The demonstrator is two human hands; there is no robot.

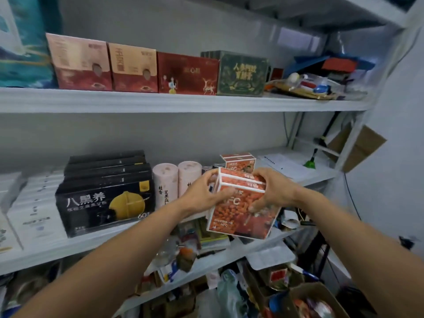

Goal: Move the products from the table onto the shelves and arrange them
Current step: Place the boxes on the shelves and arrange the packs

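Both my hands hold a small stack of orange-red NFC boxes [238,216] in front of the middle shelf [68,246]. My left hand [204,192] grips the stack's left side, thumb on its front. My right hand [270,189] wraps over its top right corner. The stack is tilted, with its lower edge hanging past the shelf's front edge. Behind it, two more of the same NFC boxes [238,160] stand on that shelf. Two pink cylinders [174,180] stand to their left.
Black boxes with a yellow emblem [103,198] and white boxes [32,212] fill the middle shelf's left part. The upper shelf [183,103] carries red and green gift boxes. Papers [289,164] lie at the middle shelf's right. Clutter crowds the shelf below and the floor.
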